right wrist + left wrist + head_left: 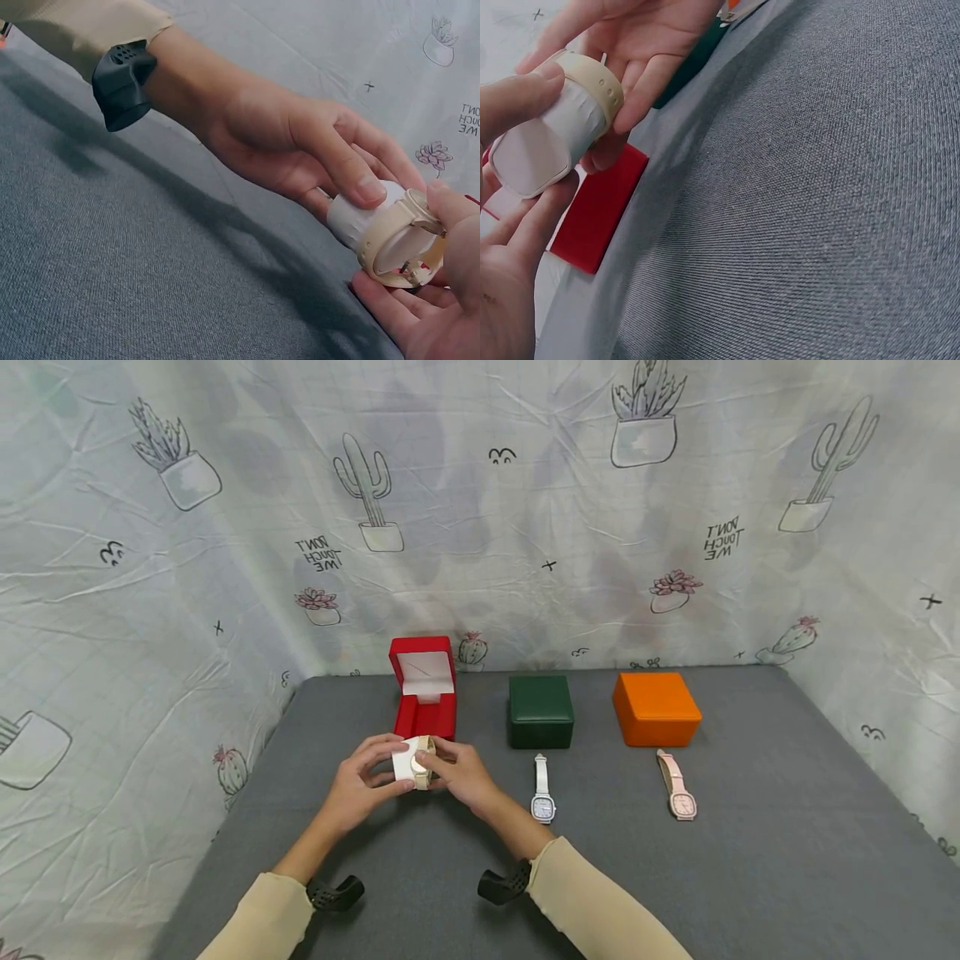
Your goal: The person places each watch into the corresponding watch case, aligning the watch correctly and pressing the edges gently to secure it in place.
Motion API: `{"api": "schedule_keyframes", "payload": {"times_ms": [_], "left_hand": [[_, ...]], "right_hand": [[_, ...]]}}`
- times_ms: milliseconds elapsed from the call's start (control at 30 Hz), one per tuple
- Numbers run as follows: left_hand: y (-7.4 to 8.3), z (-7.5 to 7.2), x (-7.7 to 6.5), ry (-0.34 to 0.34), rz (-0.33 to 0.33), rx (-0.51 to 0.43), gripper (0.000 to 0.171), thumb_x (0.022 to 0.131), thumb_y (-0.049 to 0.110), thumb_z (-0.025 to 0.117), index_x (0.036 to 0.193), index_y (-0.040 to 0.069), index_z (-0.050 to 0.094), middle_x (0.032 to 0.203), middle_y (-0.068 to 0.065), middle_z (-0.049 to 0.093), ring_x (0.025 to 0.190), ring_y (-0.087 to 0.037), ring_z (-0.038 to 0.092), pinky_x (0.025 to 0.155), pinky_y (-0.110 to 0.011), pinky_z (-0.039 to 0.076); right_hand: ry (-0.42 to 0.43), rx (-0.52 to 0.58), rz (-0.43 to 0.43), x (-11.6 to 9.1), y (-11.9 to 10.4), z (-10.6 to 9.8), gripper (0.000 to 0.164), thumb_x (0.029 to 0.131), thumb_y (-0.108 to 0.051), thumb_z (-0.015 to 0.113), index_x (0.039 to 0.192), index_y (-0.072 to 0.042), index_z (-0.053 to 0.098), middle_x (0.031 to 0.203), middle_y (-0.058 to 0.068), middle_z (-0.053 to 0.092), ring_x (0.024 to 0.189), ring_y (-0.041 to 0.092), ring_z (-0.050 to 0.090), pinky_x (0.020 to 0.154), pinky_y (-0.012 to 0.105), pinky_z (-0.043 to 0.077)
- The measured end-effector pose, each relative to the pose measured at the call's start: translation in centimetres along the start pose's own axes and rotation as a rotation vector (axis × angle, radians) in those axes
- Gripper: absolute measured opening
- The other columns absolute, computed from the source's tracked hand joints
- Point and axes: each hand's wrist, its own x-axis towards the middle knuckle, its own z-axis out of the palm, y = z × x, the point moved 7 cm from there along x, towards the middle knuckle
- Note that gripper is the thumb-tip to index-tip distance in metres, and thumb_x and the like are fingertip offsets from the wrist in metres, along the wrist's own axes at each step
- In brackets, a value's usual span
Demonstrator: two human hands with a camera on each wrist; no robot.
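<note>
A white watch cushion [402, 766] is held up in front of the red box, pinched between the thumb and fingers of my left hand [360, 783]. Around it goes a watch with a cream strap [592, 79]; its round face shows edge-on in the right wrist view. My right hand [471, 777] grips the watch from the other side, thumb by the face and fingers underneath. Just behind both hands stands the red watch box [420, 644], lid raised, with a white lid lining and a red hollow inside.
Right of the red box are a closed green box [542, 718] and a closed orange box [657, 718]. A white watch [542, 807] lies before the green one, a pink watch [681, 803] before the orange one. A patterned curtain [495, 527] hangs behind the grey table [780, 827].
</note>
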Motion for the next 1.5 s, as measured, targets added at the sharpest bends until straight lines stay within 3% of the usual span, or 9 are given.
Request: {"api": "schedule_keyframes", "payload": {"times_ms": [200, 433, 667, 800, 900, 1067, 1167, 1333, 1500], "left_hand": [[0.0, 0.1, 0.0, 0.022, -0.018, -0.022, 0.054, 0.075, 0.007, 0.082, 0.125, 0.010, 0.062, 0.138, -0.006, 0.047, 0.116, -0.008, 0.054, 0.087, -0.023, 0.055], [-0.2, 0.0, 0.1, 0.043, -0.047, -0.055, 0.054, 0.076, 0.007, 0.081, 0.127, 0.010, 0.061, 0.139, -0.003, 0.046, 0.116, -0.009, 0.054, 0.088, -0.025, 0.056], [-0.4, 0.2, 0.0, 0.027, -0.058, -0.059, 0.055, 0.076, 0.008, 0.081, 0.127, 0.009, 0.060, 0.140, -0.005, 0.046, 0.118, -0.015, 0.054, 0.088, -0.026, 0.056], [-0.6, 0.1, -0.1, 0.038, -0.059, -0.024, 0.055, 0.076, 0.011, 0.082, 0.127, 0.010, 0.060, 0.141, -0.006, 0.046, 0.120, -0.022, 0.053, 0.088, -0.028, 0.056], [-0.8, 0.0, -0.2, 0.038, -0.040, 0.000, 0.055, 0.077, 0.010, 0.081, 0.128, 0.008, 0.060, 0.141, -0.010, 0.044, 0.120, -0.023, 0.053, 0.088, -0.028, 0.056], [-1.3, -0.2, -0.5, 0.030, -0.019, 0.003, 0.055, 0.078, 0.009, 0.080, 0.128, 0.006, 0.059, 0.140, -0.012, 0.044, 0.118, -0.009, 0.053, 0.086, -0.024, 0.056], [-1.6, -0.3, -0.6, 0.029, -0.012, -0.008, 0.054, 0.077, 0.008, 0.080, 0.127, 0.005, 0.060, 0.140, -0.015, 0.045, 0.117, -0.004, 0.053, 0.085, -0.023, 0.056], [-2.0, -0.3, -0.9, 0.020, -0.012, -0.013, 0.054, 0.077, 0.008, 0.080, 0.127, 0.004, 0.059, 0.140, -0.018, 0.043, 0.118, -0.003, 0.052, 0.086, -0.024, 0.056], [-2.1, -0.3, -1.1, 0.019, -0.012, -0.012, 0.054, 0.077, 0.008, 0.080, 0.127, 0.004, 0.059, 0.140, -0.017, 0.044, 0.117, -0.003, 0.053, 0.085, -0.025, 0.056]], "right_hand": [[-0.052, -0.052, -0.028, 0.0, -0.1, 0.0, 0.054, 0.097, -0.033, 0.058, 0.142, -0.006, 0.047, 0.128, 0.014, 0.062, 0.095, 0.015, 0.065, 0.083, 0.037, 0.059], [0.020, 0.089, 0.040, 0.1, 0.0, -0.5, 0.047, 0.102, -0.023, 0.046, 0.142, 0.002, 0.044, 0.140, 0.018, 0.053, 0.109, 0.021, 0.062, 0.085, 0.038, 0.058], [-0.008, 0.030, 0.021, 0.1, 0.2, -0.6, 0.045, 0.100, -0.013, 0.049, 0.143, 0.000, 0.044, 0.139, 0.018, 0.054, 0.112, 0.025, 0.063, 0.086, 0.041, 0.057], [-0.071, -0.014, -0.007, 0.3, 0.3, -0.5, 0.053, 0.095, -0.011, 0.055, 0.146, -0.004, 0.041, 0.141, 0.018, 0.052, 0.116, 0.027, 0.061, 0.089, 0.041, 0.056], [-0.154, -0.093, -0.050, 0.2, 0.1, -0.2, 0.062, 0.092, -0.009, 0.060, 0.149, -0.005, 0.036, 0.146, 0.017, 0.047, 0.122, 0.030, 0.058, 0.094, 0.039, 0.054], [-0.341, -0.251, -0.115, -0.2, -0.2, 0.5, 0.091, 0.084, -0.007, 0.073, 0.156, -0.011, 0.016, 0.159, 0.006, 0.027, 0.134, 0.030, 0.048, 0.102, 0.037, 0.049], [-0.413, -0.429, -0.157, -0.6, -0.1, 1.1, 0.110, 0.076, -0.014, 0.082, 0.157, -0.016, 0.007, 0.161, 0.000, 0.020, 0.137, 0.022, 0.043, 0.105, 0.031, 0.047], [-0.373, -0.711, -0.245, -0.9, -0.2, 1.5, 0.113, 0.073, -0.020, 0.085, 0.156, -0.014, 0.010, 0.159, 0.001, 0.027, 0.132, 0.014, 0.043, 0.107, 0.028, 0.044], [-0.290, -0.695, -0.222, -0.7, 0.1, 1.1, 0.102, 0.076, -0.020, 0.083, 0.155, -0.016, 0.018, 0.148, 0.001, 0.042, 0.116, 0.014, 0.053, 0.098, 0.025, 0.049]]}}
